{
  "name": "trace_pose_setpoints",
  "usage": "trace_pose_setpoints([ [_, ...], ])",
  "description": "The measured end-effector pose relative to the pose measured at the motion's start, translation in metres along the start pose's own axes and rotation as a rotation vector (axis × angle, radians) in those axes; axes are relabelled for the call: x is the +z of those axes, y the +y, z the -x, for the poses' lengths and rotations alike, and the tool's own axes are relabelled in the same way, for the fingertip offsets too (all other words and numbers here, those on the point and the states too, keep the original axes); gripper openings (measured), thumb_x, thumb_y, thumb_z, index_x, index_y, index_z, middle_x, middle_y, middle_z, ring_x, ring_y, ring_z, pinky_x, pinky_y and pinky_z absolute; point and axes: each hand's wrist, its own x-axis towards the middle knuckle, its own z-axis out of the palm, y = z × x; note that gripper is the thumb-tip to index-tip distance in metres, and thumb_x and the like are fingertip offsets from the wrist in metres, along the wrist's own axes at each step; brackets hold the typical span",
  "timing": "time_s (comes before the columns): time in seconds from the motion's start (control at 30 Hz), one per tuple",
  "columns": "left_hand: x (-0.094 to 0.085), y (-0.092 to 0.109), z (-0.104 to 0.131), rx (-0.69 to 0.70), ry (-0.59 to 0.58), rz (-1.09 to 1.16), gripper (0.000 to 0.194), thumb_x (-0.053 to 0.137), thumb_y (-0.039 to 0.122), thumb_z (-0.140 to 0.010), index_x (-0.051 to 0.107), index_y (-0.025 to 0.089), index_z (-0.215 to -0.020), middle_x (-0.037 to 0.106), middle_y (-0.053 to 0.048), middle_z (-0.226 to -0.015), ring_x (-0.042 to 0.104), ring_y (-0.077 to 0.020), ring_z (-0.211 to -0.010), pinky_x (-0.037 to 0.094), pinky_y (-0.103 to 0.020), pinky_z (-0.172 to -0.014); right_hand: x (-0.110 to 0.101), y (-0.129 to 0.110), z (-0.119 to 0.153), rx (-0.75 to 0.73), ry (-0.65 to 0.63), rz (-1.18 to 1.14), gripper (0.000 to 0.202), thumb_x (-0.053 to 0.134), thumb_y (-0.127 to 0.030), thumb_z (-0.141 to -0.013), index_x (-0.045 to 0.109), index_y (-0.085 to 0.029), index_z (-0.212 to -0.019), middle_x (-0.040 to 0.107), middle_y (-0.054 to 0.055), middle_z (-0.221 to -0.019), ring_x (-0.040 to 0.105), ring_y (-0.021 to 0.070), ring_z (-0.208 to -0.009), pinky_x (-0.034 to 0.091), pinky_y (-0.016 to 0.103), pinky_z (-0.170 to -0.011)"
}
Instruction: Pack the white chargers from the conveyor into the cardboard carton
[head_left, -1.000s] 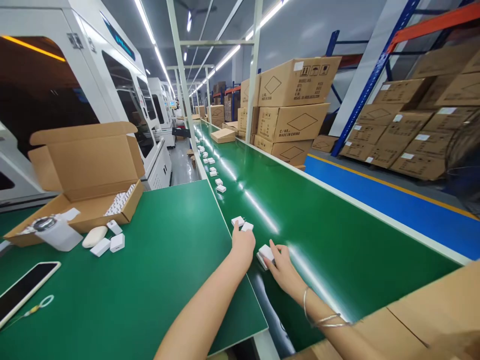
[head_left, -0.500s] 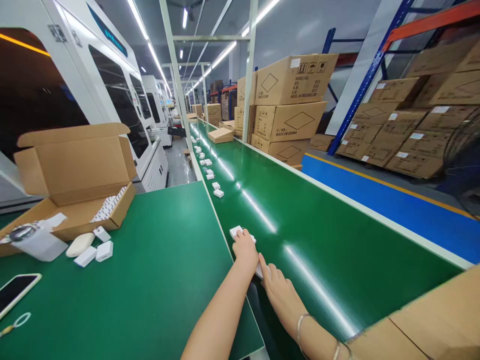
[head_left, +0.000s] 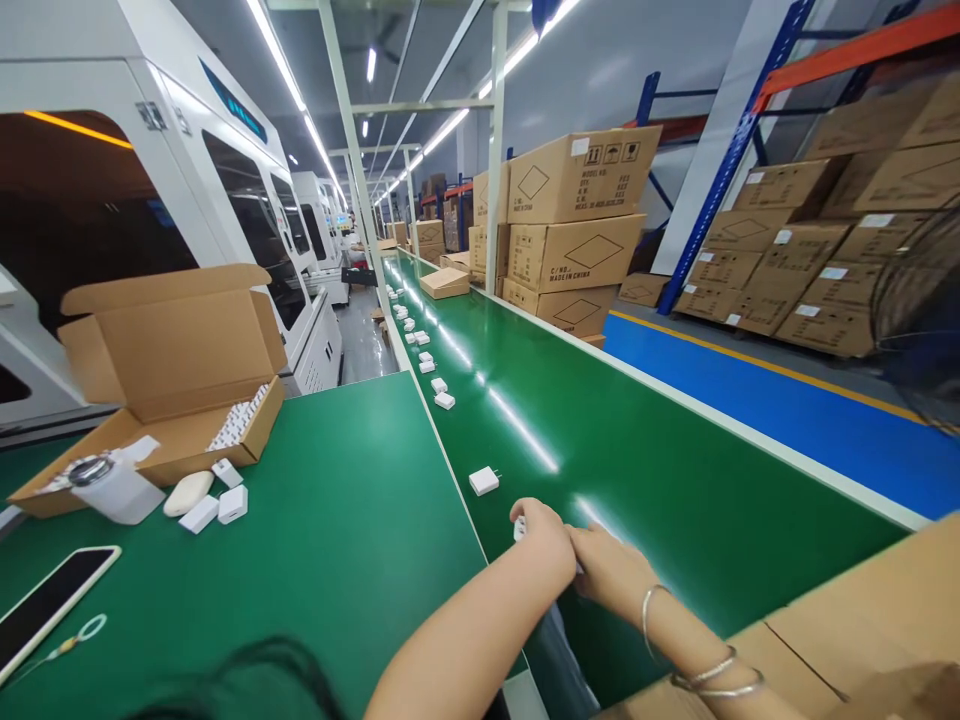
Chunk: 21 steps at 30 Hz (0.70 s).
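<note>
My left hand (head_left: 546, 525) is closed, fingers curled over a white wall charger (head_left: 519, 528) that shows only at its fingertips. Right beside it, my right hand (head_left: 611, 562) meets the left wrist. Its fingers are bent and partly hidden behind that wrist, with a sliver of something white at their tips. On the green conveyor belt (head_left: 645, 440), just beyond my hands, lies a single white plug charger (head_left: 484, 481) with its prongs pointing right. Farther up, more white chargers (head_left: 444, 400) lie in a row along the belt's left edge.
To the left, a green tabletop (head_left: 315, 520) bears an open carton (head_left: 180, 345), a white bottle (head_left: 120, 490), several loose white blocks (head_left: 232, 503) and a phone (head_left: 60, 605). Cardboard (head_left: 862, 630) borders the belt at lower right. Stacked cartons (head_left: 570, 250) stand beyond the belt.
My left hand has drawn back toward me and to the right, leaving one charger uncovered on the belt. My right hand has shifted right too. The view has turned slightly left.
</note>
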Motion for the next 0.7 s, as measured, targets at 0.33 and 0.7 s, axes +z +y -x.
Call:
trace_pose_setpoints([
  [0.33,-0.007,-0.026,0.020,0.250,-0.050,-0.088,0.038,0.071,0.015,-0.053,0.062,0.017,-0.091,0.065,-0.010,-0.093,0.060,-0.0260,-0.087,0.048,-0.032,-0.073,0.017,-0.001,0.015,-0.084,0.074,-0.198,0.042,0.066,-0.019,-0.069,0.049,-0.016,-0.107,0.056,0.008,-0.104,0.053,0.0223,-0.095,0.044,0.036,-0.080],
  [0.7,0.053,-0.089,0.076,0.234,0.620,0.587,0.025,0.040,0.007,-0.072,0.058,0.018,-0.085,0.061,-0.005,-0.092,0.055,-0.0183,-0.091,0.045,-0.031,-0.081,0.021,-0.025,0.025,-0.039,0.110,-0.173,0.038,0.036,-0.033,-0.084,0.046,-0.019,-0.118,0.053,0.018,-0.096,0.056,0.0369,-0.083,0.042,0.051,-0.068],
])
